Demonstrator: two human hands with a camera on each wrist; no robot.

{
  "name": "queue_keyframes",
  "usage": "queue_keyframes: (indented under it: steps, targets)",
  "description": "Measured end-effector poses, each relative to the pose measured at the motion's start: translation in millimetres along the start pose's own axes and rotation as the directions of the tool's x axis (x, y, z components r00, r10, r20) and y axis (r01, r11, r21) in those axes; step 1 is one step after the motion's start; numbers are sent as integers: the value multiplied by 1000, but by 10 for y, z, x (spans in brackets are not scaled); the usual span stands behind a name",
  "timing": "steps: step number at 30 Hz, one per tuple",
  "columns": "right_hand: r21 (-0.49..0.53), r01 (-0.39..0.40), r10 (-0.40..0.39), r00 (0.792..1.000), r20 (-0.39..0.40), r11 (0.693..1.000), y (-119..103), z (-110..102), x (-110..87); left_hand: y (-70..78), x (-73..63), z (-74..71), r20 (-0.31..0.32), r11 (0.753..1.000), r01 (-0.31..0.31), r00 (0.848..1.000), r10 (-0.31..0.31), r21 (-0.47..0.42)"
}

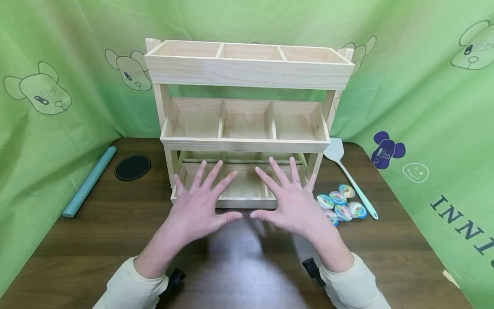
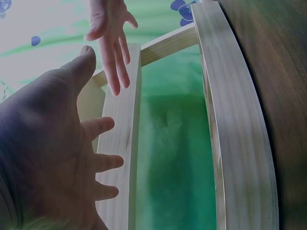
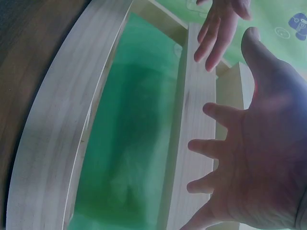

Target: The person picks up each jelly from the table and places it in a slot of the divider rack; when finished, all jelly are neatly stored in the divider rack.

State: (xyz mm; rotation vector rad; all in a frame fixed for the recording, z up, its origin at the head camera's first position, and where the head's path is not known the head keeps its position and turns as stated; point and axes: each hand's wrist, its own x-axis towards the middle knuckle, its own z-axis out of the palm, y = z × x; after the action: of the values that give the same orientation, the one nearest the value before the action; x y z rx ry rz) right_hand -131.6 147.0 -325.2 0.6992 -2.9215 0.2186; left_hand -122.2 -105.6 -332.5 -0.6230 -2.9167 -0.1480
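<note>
Both hands are held out with fingers spread and nothing in them. In the head view the left hand and the right hand overlap the lowest tier of a pale wooden three-tier rack, thumbs pointing at each other. Each tier is a tray split into three compartments, and no items show in the upper two. Part of the bottom tray is hidden behind the fingers. Each wrist view shows its own palm facing the rack's wooden boards, with the other hand beyond.
Left of the rack lie a teal tube and a black round disc. On the right are a pale spatula and several small colourful round-lidded cups. Green printed cloth surrounds the dark wooden table.
</note>
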Motion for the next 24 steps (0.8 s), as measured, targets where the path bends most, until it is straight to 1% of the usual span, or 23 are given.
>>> queue_keyframes:
  steps: [4, 9, 12, 15, 17, 19, 21, 24]
  targets:
    - [-4, 4, -4, 1000, -9, 1000, 3, 0, 2, -18, 14, -12, -11, 998, 1, 1000, -2, -57]
    - [19, 13, -13, 1000, -9, 1000, 5, -4, 11, -70, 43, -49, -47, 987, 20, 998, -28, -160]
    - [67, 21, -20, 1000, -23, 998, 11, -6, 22, -117, 67, -44, -88, 973, 28, 995, -49, -230]
    - [130, 30, -26, 999, -38, 991, 31, -12, 35, -185, 100, -19, -157, 950, 25, 985, -77, -312]
    - [166, 35, -29, 999, -37, 985, 57, -14, 45, -237, 117, 0, -205, 929, 29, 972, -111, -369]
    - [195, 41, -34, 999, -36, 980, 92, -22, 53, -298, 137, 21, -254, 901, 33, 955, -156, -433]
    - [211, 53, -45, 998, -41, 976, 138, -27, 64, -363, 154, 46, -294, 871, 42, 932, -210, -489]
    - [229, 77, -67, 996, -54, 970, 220, -34, 84, -466, 193, 101, -352, 826, 41, 892, -284, -562]
